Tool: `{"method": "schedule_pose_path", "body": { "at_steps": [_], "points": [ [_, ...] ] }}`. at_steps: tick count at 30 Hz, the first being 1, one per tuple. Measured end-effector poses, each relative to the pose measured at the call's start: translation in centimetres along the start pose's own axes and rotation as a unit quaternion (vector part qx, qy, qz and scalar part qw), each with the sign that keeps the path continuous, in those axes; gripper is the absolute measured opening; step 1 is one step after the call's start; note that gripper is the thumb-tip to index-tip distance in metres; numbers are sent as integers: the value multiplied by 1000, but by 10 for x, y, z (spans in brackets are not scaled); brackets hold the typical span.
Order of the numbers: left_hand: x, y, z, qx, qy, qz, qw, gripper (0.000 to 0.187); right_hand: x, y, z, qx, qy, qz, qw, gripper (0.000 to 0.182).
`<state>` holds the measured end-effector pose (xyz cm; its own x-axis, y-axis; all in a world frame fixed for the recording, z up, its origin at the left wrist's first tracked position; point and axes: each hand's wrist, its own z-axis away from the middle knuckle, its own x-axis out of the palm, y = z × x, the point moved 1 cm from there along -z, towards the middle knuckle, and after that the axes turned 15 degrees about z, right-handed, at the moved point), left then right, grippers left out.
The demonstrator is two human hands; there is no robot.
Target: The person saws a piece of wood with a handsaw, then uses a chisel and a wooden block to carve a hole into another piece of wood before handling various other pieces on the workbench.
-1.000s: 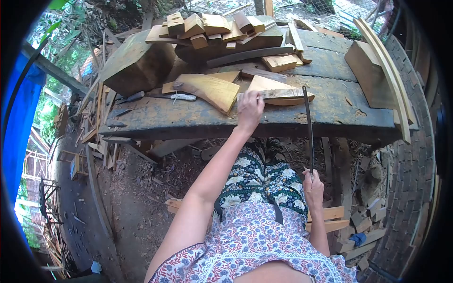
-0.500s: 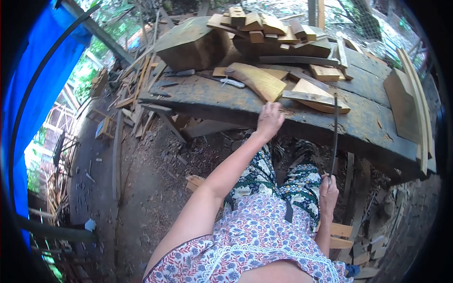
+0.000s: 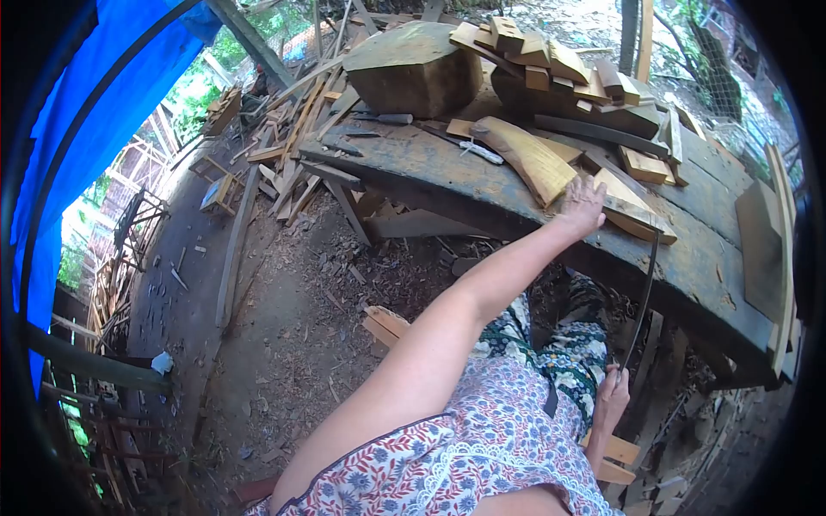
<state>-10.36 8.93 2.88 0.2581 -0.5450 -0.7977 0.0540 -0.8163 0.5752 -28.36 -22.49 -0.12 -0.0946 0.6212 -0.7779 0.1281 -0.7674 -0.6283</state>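
At the left fingers (image 3: 588, 191), the wide end of the curved wood (image 3: 527, 158).

Lace-trimmed floral top (image 3: 503, 413), patterned trousers (image 3: 575, 348)

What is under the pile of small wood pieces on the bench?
Under the small wood pieces is a thick dark block on the bench. Its covered upper surface cannot be seen.

The curved block (image 3: 525, 157) is showing smooth yellowish wood. The workbench (image 3: 447, 178) is displaying rough, worn wood, while the tarp (image 3: 112, 86) is looking like blue plastic.
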Motion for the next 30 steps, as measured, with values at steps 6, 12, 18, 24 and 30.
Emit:
{"method": "schedule_pose_path", "body": {
  "at_steps": [6, 12, 18, 24, 30],
  "points": [
    [20, -24, -29, -21, -49, -89, 995, 72, 11, 15, -6, -20, -8, 40, 999, 25],
    [7, -29, -30, 3, -40, -48, 998, 70, -6, -44, -25, -34, -11, 45, 998, 26],
    [-2, -26, -29, 24, -56, -32, 998, 84, 6, -24, -36, -90, 35, 14, 995, 26],
    [7, -24, -45, 38, -74, -9, 996, 95, 12, 24, -38, -40, 68, 60, 995, 27],
    [4, -16, -71, 141, -114, -44, 982, 95, 16, 43, -70, 23, 65, 49, 996, 38]
  ]
}}
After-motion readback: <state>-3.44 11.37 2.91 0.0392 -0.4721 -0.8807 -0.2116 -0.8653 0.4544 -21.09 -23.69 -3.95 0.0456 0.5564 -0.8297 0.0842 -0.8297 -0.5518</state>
